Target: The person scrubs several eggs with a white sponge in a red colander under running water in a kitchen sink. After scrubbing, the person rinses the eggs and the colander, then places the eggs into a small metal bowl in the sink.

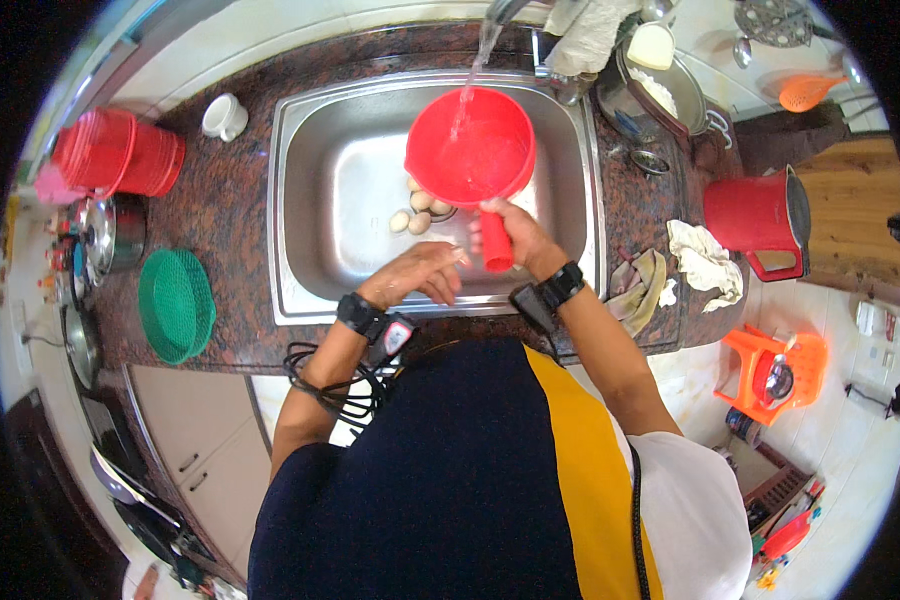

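My right hand grips the handle of a red plastic dipper above the stainless steel sink. Water from the tap at the top runs into the dipper's bowl. Over the near part of the sink, my left hand is wet and holds nothing, its fingers loosely bent and partly spread. Several pale round items, perhaps eggs or small potatoes, lie on the sink floor below the dipper, which partly hides them.
Left on the granite counter stand a white mug, a red bucket, a steel pot and a green plastic basket. Rightward are a large pot, cloths and a red jug. A black cable loops by my left forearm.
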`<state>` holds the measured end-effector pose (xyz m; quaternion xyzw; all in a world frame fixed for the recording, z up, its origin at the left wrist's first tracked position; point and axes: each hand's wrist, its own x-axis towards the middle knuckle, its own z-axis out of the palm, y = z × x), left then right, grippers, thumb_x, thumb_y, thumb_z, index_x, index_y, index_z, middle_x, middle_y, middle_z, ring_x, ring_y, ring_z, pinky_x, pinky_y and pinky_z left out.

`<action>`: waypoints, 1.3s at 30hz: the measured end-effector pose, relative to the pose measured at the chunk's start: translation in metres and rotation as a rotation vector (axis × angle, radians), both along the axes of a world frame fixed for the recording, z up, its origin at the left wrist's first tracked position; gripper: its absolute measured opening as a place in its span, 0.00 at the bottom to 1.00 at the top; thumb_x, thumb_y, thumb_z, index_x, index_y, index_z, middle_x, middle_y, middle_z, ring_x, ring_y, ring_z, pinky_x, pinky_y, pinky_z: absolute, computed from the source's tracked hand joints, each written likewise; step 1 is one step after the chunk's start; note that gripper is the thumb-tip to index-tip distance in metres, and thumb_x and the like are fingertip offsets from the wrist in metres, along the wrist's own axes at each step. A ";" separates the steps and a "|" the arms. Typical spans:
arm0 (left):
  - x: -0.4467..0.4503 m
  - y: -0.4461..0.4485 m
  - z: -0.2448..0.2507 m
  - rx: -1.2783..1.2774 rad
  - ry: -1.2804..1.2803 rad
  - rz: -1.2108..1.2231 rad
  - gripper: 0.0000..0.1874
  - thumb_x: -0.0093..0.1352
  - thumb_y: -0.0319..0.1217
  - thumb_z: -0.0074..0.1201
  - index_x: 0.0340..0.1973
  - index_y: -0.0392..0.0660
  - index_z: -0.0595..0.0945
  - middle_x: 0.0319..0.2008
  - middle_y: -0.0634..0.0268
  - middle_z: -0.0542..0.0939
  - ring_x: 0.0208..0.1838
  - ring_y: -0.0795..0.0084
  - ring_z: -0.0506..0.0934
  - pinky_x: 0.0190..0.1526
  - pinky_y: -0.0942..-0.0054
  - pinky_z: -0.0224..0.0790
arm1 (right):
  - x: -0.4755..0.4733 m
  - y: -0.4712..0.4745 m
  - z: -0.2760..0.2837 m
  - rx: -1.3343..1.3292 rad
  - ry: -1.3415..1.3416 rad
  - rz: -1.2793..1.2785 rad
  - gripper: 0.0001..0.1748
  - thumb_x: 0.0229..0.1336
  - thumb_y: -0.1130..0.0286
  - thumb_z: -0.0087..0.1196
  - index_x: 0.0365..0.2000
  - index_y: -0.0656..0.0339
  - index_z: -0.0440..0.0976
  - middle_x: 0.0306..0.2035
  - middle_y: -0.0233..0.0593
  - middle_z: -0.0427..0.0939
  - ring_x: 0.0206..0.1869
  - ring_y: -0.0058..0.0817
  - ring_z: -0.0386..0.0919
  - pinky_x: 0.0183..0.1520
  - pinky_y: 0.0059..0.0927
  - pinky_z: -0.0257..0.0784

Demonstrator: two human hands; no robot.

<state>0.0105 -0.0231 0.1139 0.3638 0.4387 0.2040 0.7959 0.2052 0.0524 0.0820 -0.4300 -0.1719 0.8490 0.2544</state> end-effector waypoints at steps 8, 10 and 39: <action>-0.108 -0.075 -0.068 0.449 0.575 0.739 0.11 0.65 0.29 0.51 0.42 0.40 0.77 0.28 0.64 0.79 0.31 0.76 0.76 0.35 0.78 0.69 | 0.029 0.033 -0.003 0.248 -0.371 0.108 0.15 0.54 0.64 0.53 0.37 0.64 0.68 0.22 0.38 0.73 0.18 0.28 0.72 0.22 0.27 0.72; -0.128 -0.091 -0.085 0.478 0.790 0.807 0.13 0.64 0.32 0.54 0.41 0.38 0.77 0.27 0.63 0.80 0.31 0.75 0.76 0.37 0.75 0.69 | 0.029 0.033 0.002 0.317 -0.400 0.121 0.13 0.55 0.63 0.53 0.34 0.63 0.68 0.22 0.37 0.73 0.19 0.27 0.73 0.21 0.26 0.72; -0.150 -0.135 -0.118 0.465 0.802 1.001 0.11 0.63 0.29 0.53 0.39 0.38 0.79 0.27 0.65 0.80 0.31 0.77 0.76 0.35 0.77 0.68 | 0.040 0.010 -0.012 0.516 -0.530 0.182 0.13 0.54 0.64 0.55 0.32 0.65 0.70 0.21 0.36 0.73 0.19 0.26 0.71 0.21 0.28 0.67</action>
